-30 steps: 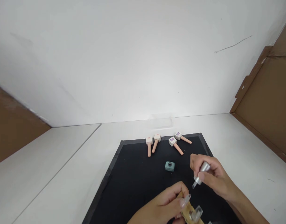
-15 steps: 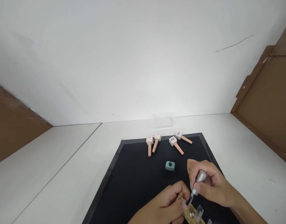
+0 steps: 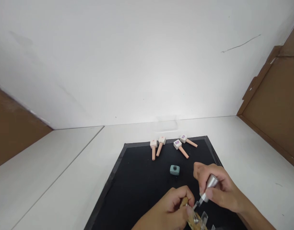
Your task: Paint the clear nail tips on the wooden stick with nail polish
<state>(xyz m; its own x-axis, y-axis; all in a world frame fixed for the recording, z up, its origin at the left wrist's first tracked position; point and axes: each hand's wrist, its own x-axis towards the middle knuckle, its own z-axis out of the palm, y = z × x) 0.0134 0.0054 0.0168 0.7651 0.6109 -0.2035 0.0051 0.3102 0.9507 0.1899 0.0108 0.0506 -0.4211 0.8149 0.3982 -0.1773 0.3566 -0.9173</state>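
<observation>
In my right hand [image 3: 220, 187] is a nail polish brush [image 3: 212, 182] with a silver cap handle, pinched between thumb and fingers and slanting down to the left. Its tip is close to my left thumb; whether it touches anything there is unclear. My left hand [image 3: 172, 207] grips a yellowish-tan holder [image 3: 194, 223] at the bottom edge, partly cut off by the frame. Clear plastic pieces [image 3: 203, 218], shaped like nail tips, stick out from the holder's right side. An uncapped teal bottle [image 3: 174, 170] stands on the black mat [image 3: 137, 185], its dark neck facing up.
At the mat's back edge lie two bottles with peach caps [image 3: 153, 144] on the left and two with purple labels [image 3: 177, 144] on the right. A clear plastic tray [image 3: 166, 125] is behind them. Brown cardboard panels [image 3: 274, 99] flank the white table [image 3: 72, 179].
My right hand has shifted slightly right, drawing the brush a little away from the holder. The left hand stays nearly in place; the holder has tilted slightly.
</observation>
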